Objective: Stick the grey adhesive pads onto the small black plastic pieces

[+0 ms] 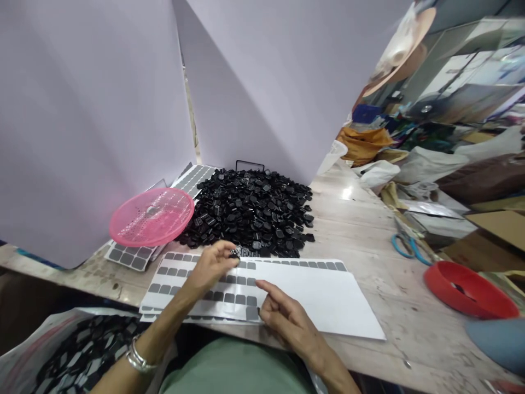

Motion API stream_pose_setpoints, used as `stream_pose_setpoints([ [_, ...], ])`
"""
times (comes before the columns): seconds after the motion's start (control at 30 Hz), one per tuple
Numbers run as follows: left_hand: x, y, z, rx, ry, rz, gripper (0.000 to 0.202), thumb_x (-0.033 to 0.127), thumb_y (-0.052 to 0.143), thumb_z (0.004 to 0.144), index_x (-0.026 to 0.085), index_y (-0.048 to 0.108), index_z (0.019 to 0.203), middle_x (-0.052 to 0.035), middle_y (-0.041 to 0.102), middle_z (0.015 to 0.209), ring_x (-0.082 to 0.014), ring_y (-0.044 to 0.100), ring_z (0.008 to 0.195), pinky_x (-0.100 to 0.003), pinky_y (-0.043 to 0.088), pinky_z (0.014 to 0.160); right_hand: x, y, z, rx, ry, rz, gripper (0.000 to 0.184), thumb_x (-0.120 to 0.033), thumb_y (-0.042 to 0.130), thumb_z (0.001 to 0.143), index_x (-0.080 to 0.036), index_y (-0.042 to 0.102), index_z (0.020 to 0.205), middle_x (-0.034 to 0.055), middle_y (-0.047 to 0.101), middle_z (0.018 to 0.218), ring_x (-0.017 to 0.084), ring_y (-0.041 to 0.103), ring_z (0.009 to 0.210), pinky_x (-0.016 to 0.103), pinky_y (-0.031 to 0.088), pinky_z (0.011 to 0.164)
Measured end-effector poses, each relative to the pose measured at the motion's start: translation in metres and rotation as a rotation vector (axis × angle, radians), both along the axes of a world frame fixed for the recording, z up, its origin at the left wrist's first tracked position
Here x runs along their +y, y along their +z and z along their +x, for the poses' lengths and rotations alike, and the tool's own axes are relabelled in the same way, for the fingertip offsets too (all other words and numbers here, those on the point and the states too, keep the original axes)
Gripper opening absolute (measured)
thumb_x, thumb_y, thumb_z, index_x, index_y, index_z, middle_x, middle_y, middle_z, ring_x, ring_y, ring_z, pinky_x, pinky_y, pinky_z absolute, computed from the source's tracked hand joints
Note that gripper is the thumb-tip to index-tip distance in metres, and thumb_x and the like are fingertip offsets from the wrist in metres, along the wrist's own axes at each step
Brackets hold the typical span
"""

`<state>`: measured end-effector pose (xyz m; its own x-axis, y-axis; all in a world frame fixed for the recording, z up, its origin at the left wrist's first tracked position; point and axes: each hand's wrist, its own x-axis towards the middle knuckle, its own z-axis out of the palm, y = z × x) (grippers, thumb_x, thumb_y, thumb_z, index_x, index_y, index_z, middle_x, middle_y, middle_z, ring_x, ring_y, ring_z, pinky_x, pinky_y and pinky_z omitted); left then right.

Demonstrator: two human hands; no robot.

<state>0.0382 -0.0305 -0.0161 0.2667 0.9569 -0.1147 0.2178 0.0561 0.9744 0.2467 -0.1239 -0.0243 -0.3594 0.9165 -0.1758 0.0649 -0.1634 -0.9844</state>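
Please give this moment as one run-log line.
left hand: pinching small black piece; right hand: beside grey patches; black-piece pile: beyond patches; pink basket: left of pile

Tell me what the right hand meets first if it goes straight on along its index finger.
The right hand would probably meet the left hand, which pinches a black piece; its height above the grey-patched sheet is unclear.

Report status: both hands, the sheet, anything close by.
Left hand pinching a black piece. Right hand at the gray-square sheet, hold unclear. Black pile heaped just beyond.
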Motion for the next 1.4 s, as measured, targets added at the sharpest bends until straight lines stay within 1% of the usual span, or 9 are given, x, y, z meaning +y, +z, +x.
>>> stream_pose_setpoints([
  [0.1, -0.022, -0.001, 0.017, -0.326, -0.183, -0.339, 0.044, 0.036, 0.072, 0.07, 0.013, 0.059, 0.105, 0.0029, 0.055, 0.065, -0.0081, 0.049, 0.052, -0.019, 0.034, 0.046, -0.002, 0.002, -0.004, 0.012, 0.015, 0.006, 0.058, -0.039, 0.055, 0.09, -0.026, 0.037, 0.143, -0.0025, 0.049, 0.079, 0.01, 0.041, 0.058, 0.022, 0.034, 0.051],
  [0.23, -0.036, -0.003, 0.023, -0.476, -0.278, -0.505, 0.046, 0.029, 0.077, 0.068, 0.012, 0.061, 0.108, 0.0009, 0.06, 0.061, -0.0093, 0.054, 0.054, -0.019, 0.042, 0.05, -0.008, -0.004, 0.004, -0.024, 0.008, 0.025, 0.052, -0.037, 0.053, 0.091, -0.027, 0.041, 0.141, -0.0033, 0.047, 0.075, 0.009, 0.04, 0.056, 0.021, 0.034, 0.048],
  [0.5, -0.042, -0.004, 0.018, -0.491, -0.324, -0.578, 0.054, 0.017, 0.08, 0.062, 0.014, 0.059, 0.113, -0.0068, 0.069, 0.088, -0.0104, 0.063, 0.063, -0.021, 0.048, 0.059, -0.017, -0.006, 0.013, 0.024, 0.019, -0.001, 0.054, -0.038, 0.056, 0.09, -0.026, 0.041, 0.14, -0.0028, 0.048, 0.076, 0.009, 0.04, 0.055, 0.021, 0.033, 0.048],
  [0.67, -0.044, -0.01, 0.022, -0.456, -0.336, -0.506, 0.045, 0.018, 0.078, 0.066, 0.014, 0.059, 0.106, -0.0031, 0.067, 0.079, -0.0112, 0.064, 0.064, -0.02, 0.047, 0.058, -0.014, 0.001, 0.007, -0.138, 0.065, 0.005, 0.051, -0.036, 0.056, 0.091, -0.029, 0.044, 0.139, -0.0035, 0.048, 0.072, 0.011, 0.04, 0.058, 0.022, 0.034, 0.053],
  [0.8, -0.045, -0.015, 0.028, -0.454, -0.325, -0.462, 0.044, 0.021, 0.077, 0.066, 0.016, 0.055, 0.104, -0.0004, 0.064, 0.072, -0.0154, 0.065, 0.061, -0.023, 0.047, 0.054, -0.014, 0.001, 0.008, -0.073, 0.112, -0.012, 0.052, -0.037, 0.055, 0.09, -0.029, 0.042, 0.141, -0.0042, 0.049, 0.071, 0.011, 0.038, 0.057, 0.022, 0.036, 0.053],
  [0.97, -0.044, -0.015, 0.033, -0.457, -0.29, -0.436, 0.041, 0.019, 0.076, 0.066, 0.014, 0.057, 0.102, 0.002, 0.06, 0.071, -0.0095, 0.06, 0.054, -0.02, 0.045, 0.051, -0.015, -0.006, 0.013, -0.038, 0.028, 0.009, 0.047, -0.038, 0.055, 0.09, -0.024, 0.049, 0.135, -0.0027, 0.05, 0.075, 0.01, 0.041, 0.057, 0.021, 0.035, 0.05],
  [1.17, -0.043, -0.014, 0.033, -0.506, -0.283, -0.428, 0.036, 0.018, 0.075, 0.067, 0.014, 0.055, 0.098, 0.0002, 0.062, 0.069, -0.0145, 0.065, 0.059, -0.019, 0.046, 0.046, -0.009, -0.009, 0.015, -0.349, -0.312, 0.291, 0.035, -0.041, 0.05, 0.094, -0.021, 0.058, 0.121, 0.003, 0.062, 0.091, 0.017, 0.057, 0.08, 0.029, 0.045, 0.073],
  [1.27, -0.044, -0.014, 0.033, -0.51, -0.295, -0.448, 0.036, 0.016, 0.073, 0.068, 0.014, 0.053, 0.098, -0.0001, 0.063, 0.067, -0.0143, 0.065, 0.056, -0.018, 0.045, 0.044, -0.007, -0.006, 0.011, -0.426, -0.331, 0.447, 0.028, -0.035, 0.048, 0.096, -0.021, 0.06, 0.117, 0.0056, 0.064, 0.106, 0.019, 0.059, 0.098, 0.03, 0.045, 0.085],
  [1.4, -0.045, -0.012, 0.032, -0.511, -0.305, -0.453, 0.035, 0.014, 0.071, 0.067, 0.014, 0.053, 0.097, -0.0011, 0.065, 0.07, -0.0134, 0.064, 0.056, -0.017, 0.045, 0.044, -0.008, -0.003, 0.006, -0.466, -0.311, 0.556, 0.025, -0.029, 0.044, 0.097, -0.02, 0.059, 0.115, 0.0054, 0.064, 0.101, 0.018, 0.061, 0.092, 0.028, 0.047, 0.08],
])
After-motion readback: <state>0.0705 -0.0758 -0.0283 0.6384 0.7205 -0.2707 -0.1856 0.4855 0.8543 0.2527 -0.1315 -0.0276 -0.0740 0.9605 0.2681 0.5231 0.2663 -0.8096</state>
